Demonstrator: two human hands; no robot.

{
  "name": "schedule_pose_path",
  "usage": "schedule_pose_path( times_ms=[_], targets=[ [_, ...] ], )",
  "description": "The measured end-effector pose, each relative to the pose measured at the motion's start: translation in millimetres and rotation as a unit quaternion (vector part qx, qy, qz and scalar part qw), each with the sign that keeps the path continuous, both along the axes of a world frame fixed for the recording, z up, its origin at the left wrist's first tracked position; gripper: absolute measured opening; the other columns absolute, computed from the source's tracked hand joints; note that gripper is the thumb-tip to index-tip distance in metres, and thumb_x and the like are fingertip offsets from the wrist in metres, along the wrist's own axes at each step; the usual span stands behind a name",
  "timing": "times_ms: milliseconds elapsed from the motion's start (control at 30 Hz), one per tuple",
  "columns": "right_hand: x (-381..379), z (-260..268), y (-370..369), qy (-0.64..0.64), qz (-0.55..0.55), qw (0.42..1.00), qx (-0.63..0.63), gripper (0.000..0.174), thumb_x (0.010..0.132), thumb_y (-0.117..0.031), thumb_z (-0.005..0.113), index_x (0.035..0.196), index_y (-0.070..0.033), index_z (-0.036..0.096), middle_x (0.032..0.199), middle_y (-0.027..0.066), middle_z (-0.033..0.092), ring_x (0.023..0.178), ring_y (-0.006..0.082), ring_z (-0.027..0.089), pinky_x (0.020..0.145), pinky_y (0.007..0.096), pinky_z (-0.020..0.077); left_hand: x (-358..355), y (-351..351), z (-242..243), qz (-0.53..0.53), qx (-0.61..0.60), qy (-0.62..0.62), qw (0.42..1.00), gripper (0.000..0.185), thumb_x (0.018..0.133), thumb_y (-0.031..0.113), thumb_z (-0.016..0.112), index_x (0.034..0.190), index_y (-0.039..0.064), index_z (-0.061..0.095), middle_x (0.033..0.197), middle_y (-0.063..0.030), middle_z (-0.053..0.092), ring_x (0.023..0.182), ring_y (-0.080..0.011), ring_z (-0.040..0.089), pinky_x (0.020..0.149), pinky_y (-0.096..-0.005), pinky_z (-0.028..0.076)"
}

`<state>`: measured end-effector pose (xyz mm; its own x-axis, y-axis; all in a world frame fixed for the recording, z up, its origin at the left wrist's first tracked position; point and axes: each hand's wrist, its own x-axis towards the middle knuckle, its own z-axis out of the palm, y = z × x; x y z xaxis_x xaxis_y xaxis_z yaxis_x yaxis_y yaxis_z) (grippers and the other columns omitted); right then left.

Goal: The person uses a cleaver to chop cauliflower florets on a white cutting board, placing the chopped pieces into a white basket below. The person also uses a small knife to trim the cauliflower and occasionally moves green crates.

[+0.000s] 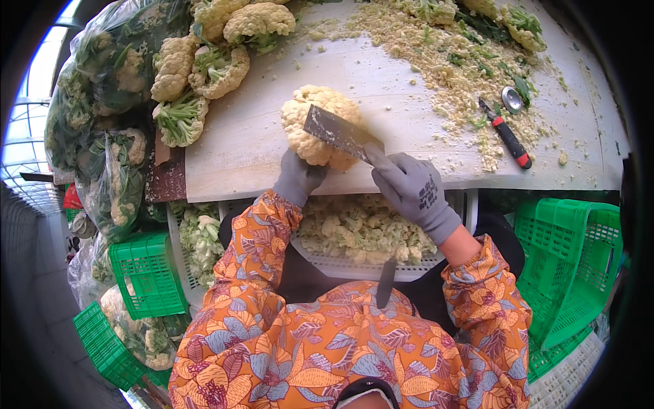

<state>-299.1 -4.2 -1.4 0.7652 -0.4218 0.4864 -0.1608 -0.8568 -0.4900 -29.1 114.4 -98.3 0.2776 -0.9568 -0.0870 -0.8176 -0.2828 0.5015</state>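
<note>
A whole cauliflower head (pixel 306 120) is held over the front part of the white work table (pixel 240 143). My left hand (pixel 299 176), in a grey glove, grips it from its near underside, and the fingers are partly hidden beneath it. My right hand (pixel 411 186), gloved the same way, holds a knife with a broad rectangular blade (pixel 340 133). The blade lies across the cauliflower's upper surface, with pale crumbs stuck to it. Just below the table edge, a white perforated crate (pixel 327 263) holds cut cauliflower florets (pixel 357 230).
Cauliflower heads (pixel 173 69) and filled plastic bags (pixel 110 76) crowd the left. Crumbs (pixel 409 46) cover the right, near a red-and-black handled peeler or knife (pixel 506 135) and a small round metal lid (pixel 511 99). Green crates (pixel 148 276) flank me. A dark handle (pixel 386 286) rises at the crate's near rim.
</note>
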Motion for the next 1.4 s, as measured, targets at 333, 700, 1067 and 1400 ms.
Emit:
schedule_pose_path(
  times_ms=[333,700,1067,1400],
  targets=[
    [-10.6,5.8,3.4,0.049,0.007,0.995,-0.087,0.063,0.083,-0.013,0.070,0.144,-0.016,0.055,0.087,0.0000,0.064,0.073,0.0187,0.063,0.066,0.0339,0.0486,-26.8,-9.4,17.6,0.084,-0.083,0.392,0.912,0.030,0.104,0.025,0.047,0.128,0.008,0.055,0.115,-0.0051,0.067,0.106,-0.0222,0.067,0.092,-0.0314,0.058],
    [-28.9,-8.9,-42.4,0.131,-0.118,0.982,-0.063,0.055,0.093,-0.017,0.064,0.147,-0.016,0.051,0.084,0.0018,0.064,0.068,0.0187,0.062,0.062,0.0338,0.0494,-44.0,-6.2,79.6,-0.102,-0.157,0.134,0.973,0.050,0.088,0.006,0.068,0.136,0.009,0.053,0.133,-0.0085,0.060,0.120,-0.0245,0.060,0.104,-0.0386,0.050],
    [-22.6,21.1,2.3,0.061,0.013,0.986,-0.153,0.061,0.087,-0.026,0.065,0.147,-0.024,0.052,0.087,-0.0032,0.056,0.072,0.0144,0.058,0.063,0.0316,0.0496,-35.6,-2.7,75.9,-0.090,-0.216,0.065,0.970,0.023,0.090,0.015,0.069,0.111,0.006,0.068,0.109,-0.0091,0.071,0.101,-0.0246,0.069,0.086,-0.0372,0.056],
    [-26.4,20.4,-1.3,0.063,0.003,0.985,-0.158,0.061,0.087,-0.030,0.067,0.146,-0.024,0.053,0.085,-0.0038,0.053,0.071,0.0135,0.057,0.063,0.0316,0.0493,-34.4,-8.7,70.3,-0.143,-0.220,-0.066,0.963,0.020,0.089,0.014,0.071,0.109,0.009,0.069,0.107,-0.0080,0.072,0.100,-0.0232,0.069,0.083,-0.0356,0.056]
  ],
)
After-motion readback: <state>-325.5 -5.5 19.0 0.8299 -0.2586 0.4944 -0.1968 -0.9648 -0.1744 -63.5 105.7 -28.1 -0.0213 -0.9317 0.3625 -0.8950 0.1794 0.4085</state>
